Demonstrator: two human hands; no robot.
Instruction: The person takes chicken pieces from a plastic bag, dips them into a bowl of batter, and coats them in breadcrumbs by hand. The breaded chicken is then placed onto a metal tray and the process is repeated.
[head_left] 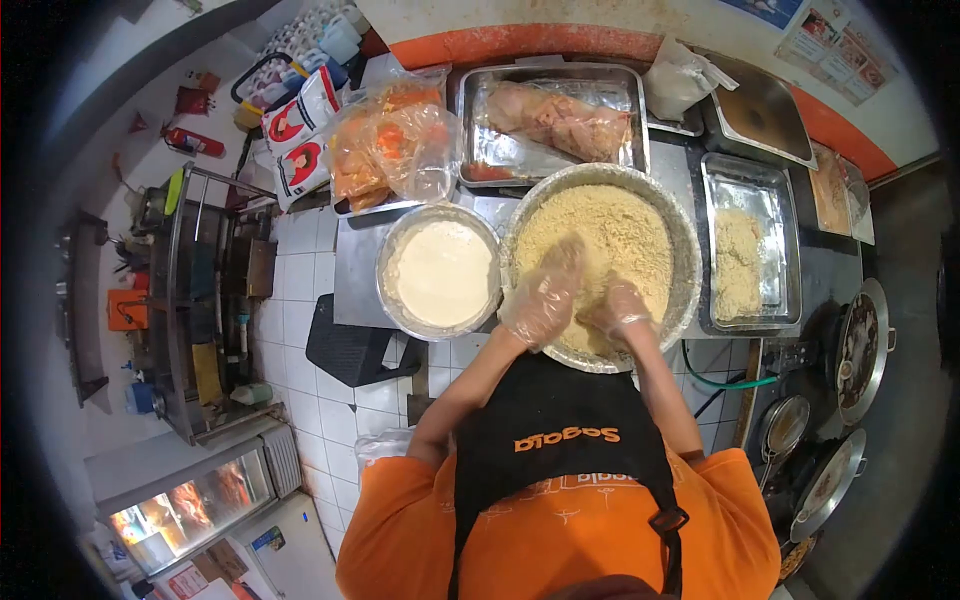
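Note:
Both of my hands wear clear plastic gloves and are inside a large round metal bowl (688, 290) filled with pale yellow breadcrumbs (630, 230). My left hand (548, 290) lies over the left part of the crumbs, its fingers pointing away from me, coated and blurred. Lower on the right, my right hand (618, 307) reaches inward with its fingertips sunk in the crumbs. Whether either hand grips a piece of food is hidden. Left of this bowl stands a smaller metal bowl (388, 300) of creamy, pale batter (443, 275).
Behind the bowls, a metal tray (475, 120) holds raw meat (560, 120), beside plastic bags of orange food (390, 150). At right, another tray (775, 250) bears crumb-coated pieces (737, 265). Wide pans (865, 350) stand farther right. A black stool (345, 345) sits below the table's left side.

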